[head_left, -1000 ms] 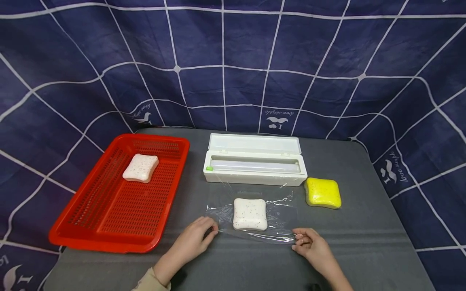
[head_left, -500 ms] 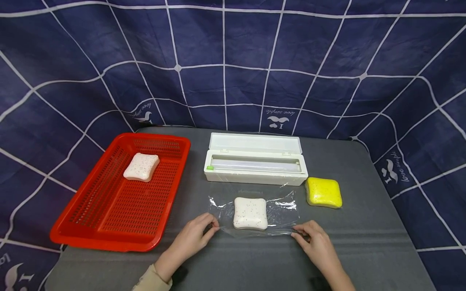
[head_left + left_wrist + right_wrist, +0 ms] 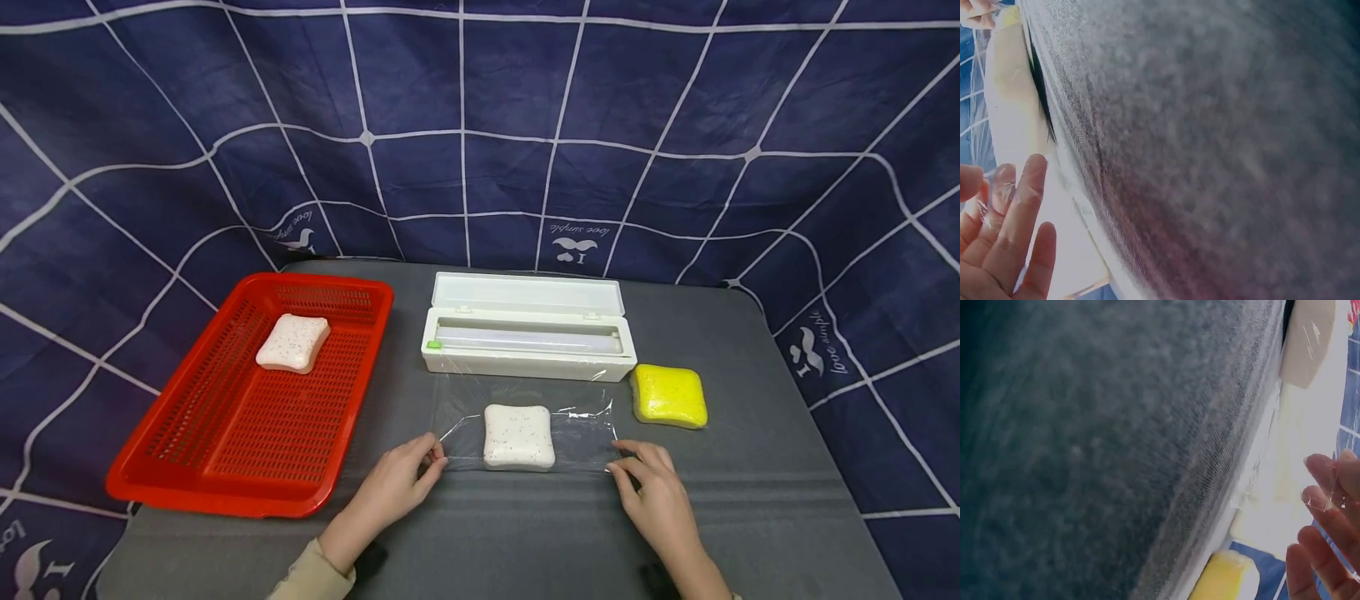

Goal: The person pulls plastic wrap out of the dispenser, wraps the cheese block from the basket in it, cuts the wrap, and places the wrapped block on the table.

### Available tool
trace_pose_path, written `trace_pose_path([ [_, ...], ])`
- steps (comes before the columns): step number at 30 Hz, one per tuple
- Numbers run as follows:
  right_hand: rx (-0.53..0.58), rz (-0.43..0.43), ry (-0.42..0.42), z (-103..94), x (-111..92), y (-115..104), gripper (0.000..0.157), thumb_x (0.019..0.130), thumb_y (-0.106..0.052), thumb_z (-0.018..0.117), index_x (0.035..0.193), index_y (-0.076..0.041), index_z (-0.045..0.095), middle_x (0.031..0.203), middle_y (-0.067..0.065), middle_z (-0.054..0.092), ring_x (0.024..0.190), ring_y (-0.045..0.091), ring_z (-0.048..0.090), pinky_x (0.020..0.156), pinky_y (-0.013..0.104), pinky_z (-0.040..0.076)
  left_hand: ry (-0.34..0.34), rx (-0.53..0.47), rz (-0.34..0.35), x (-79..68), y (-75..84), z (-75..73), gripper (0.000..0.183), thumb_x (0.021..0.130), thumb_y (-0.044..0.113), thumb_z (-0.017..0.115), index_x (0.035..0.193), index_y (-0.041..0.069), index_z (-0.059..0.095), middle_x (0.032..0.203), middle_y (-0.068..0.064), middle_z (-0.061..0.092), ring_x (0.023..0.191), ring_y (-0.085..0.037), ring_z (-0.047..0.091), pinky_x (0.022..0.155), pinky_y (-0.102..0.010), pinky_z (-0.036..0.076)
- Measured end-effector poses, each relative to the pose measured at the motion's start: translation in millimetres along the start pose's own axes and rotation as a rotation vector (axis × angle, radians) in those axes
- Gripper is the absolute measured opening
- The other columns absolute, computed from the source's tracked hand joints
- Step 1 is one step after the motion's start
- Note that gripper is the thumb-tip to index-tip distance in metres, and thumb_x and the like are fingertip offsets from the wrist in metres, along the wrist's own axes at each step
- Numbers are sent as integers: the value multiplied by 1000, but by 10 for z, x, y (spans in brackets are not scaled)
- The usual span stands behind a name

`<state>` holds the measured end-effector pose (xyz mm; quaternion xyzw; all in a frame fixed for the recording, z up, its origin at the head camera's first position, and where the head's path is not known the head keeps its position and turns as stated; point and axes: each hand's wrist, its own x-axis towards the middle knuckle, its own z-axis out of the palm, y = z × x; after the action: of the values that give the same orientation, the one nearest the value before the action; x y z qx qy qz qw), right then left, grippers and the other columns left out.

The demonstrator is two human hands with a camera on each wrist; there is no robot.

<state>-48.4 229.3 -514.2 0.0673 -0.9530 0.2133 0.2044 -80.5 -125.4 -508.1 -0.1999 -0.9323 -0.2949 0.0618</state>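
Note:
A white, speckled, pillow-shaped block (image 3: 517,437), much like a bar of soap, sits at the middle of the table with clear plastic wrap (image 3: 585,446) spread about it. Thumb and fingers of my left hand (image 3: 401,477) pinch the wrap's near left corner. At the near right corner, my right hand (image 3: 654,490) pinches it too. Bits of film cling to the fingers (image 3: 1025,190) in the left wrist view and to the fingers (image 3: 1329,515) in the right wrist view. Behind the block stands the white wrap dispenser box (image 3: 525,365), lid raised, its roll (image 3: 525,339) showing.
To the left is a red slotted basket (image 3: 262,446) with another white speckled block (image 3: 292,343) in it. A shiny yellow block (image 3: 669,397) lies right of the dispenser. Dark blue cloth with white lines (image 3: 502,183) hangs behind and beside the grey table (image 3: 480,542).
Both hands have moved slightly away from me, toward the dispenser, bringing the wrap's near edge closer to the block. The film between them looks more taut. The blocks stay put.

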Motion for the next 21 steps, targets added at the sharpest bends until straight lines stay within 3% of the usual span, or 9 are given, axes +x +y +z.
trace_pose_path([
  [5, -23, -23, -22, 24, 41, 8, 8, 77, -5, 81, 78, -8, 73, 83, 2, 70, 83, 20, 60, 72, 42, 52, -35, 12, -98, 44, 19, 2, 20, 88, 16, 73, 82, 22, 55, 74, 15, 60, 68, -1, 59, 58, -21, 45],
  [8, -28, 4, -73, 26, 74, 13, 11, 81, -6, 78, 75, -11, 70, 69, -2, 64, 71, 16, 57, 65, 39, 49, -36, 22, -122, 73, 22, 4, 21, 87, 14, 72, 80, 22, 54, 70, 16, 57, 63, 0, 55, 56, -20, 42],
  [14, -9, 86, -212, 17, 172, 23, 11, 86, -12, 75, 76, -12, 70, 62, -8, 56, 62, 10, 46, 56, 30, 41, -8, 82, -68, 138, 18, 44, 23, 85, 8, 72, 78, 17, 52, 61, 13, 48, 54, -2, 44, 53, -22, 36],
  [18, 9, 143, -288, 26, 252, 37, 10, 85, -15, 77, 77, -11, 72, 60, -6, 55, 62, 11, 42, 55, 27, 37, 28, 159, -23, 190, 23, 82, 23, 83, 6, 72, 75, 16, 52, 57, 11, 46, 52, -5, 46, 56, -27, 38],
  [21, 25, 212, -348, 32, 309, 45, 16, 84, -20, 78, 75, -11, 67, 60, -5, 52, 61, 12, 43, 56, 28, 36, 16, 219, -20, 229, 26, 112, 25, 81, 7, 75, 74, 16, 52, 58, 10, 45, 53, -8, 48, 56, -29, 37],
])
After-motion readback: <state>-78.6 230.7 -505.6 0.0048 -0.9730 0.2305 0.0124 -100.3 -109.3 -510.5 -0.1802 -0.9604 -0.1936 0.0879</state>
